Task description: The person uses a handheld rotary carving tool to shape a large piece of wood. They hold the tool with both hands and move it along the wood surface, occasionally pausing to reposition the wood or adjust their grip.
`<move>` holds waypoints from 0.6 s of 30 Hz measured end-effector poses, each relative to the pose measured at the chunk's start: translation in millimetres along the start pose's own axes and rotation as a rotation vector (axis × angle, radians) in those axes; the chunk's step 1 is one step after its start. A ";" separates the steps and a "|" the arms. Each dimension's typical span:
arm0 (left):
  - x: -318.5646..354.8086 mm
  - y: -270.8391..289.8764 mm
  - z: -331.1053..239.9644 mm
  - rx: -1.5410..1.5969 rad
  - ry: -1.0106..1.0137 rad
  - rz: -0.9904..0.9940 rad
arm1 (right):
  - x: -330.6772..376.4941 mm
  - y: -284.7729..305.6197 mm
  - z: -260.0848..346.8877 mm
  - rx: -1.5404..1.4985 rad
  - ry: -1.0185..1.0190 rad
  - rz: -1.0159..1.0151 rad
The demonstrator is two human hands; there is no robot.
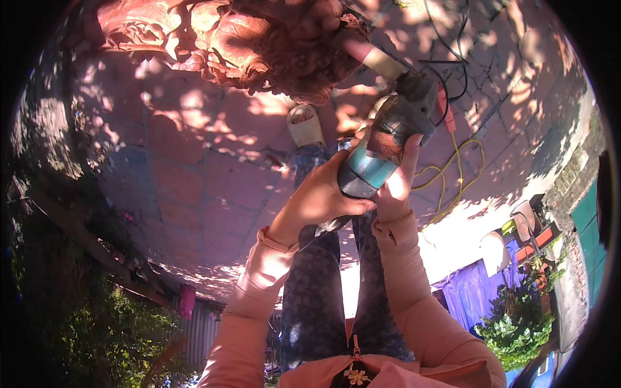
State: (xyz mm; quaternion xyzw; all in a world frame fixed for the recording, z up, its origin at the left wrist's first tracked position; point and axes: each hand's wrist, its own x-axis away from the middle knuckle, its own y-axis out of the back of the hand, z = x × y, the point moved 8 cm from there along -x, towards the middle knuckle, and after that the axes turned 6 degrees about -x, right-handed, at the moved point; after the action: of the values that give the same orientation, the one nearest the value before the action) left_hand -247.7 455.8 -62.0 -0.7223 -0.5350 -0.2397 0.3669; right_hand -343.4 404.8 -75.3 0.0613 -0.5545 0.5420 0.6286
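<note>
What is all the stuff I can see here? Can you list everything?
Carved reddish-brown wooden piece with flower shapes: one, top, above the tool.
Grey and teal handheld power tool: one, centre, tip at the carving.
Yellow cable: one, on the paving, right.
Black cables: several, top right.
Reddish paving tiles: ground, left and centre.
Cream sandal: one, on a foot, centre.
Green potted plant: one, lower right.
Left hand: gripping the tool's rear.
Right hand: gripping the tool's body.

Both forearms wear long, snug sleeves [414, 304] of a pale salmon-pink knit, each ending in a ribbed cuff at the wrist. The top's front carries a small metal flower-shaped zip pull [355, 374]. The trousers [310, 304] are dark blue with a fine pale speckled print. One foot wears a cream open-backed sandal [305, 126].
</note>
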 end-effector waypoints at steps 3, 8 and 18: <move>1.1 -16.2 29.8 0.104 -0.073 -0.095 | -0.2 20.7 -15.4 -0.007 -0.094 0.063; 4.8 -28.7 34.3 -0.071 0.121 -0.139 | 2.3 40.1 -14.4 0.097 -0.159 0.052; -24.7 -28.1 0.4 -0.071 -0.050 -0.221 | -23.2 25.4 22.0 0.136 -0.093 0.083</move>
State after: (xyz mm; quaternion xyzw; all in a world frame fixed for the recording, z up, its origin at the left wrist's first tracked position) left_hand -282.1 445.9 -72.8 -0.6770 -0.6116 -0.2795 0.2992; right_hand -371.6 386.0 -98.0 0.1061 -0.5470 0.6005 0.5736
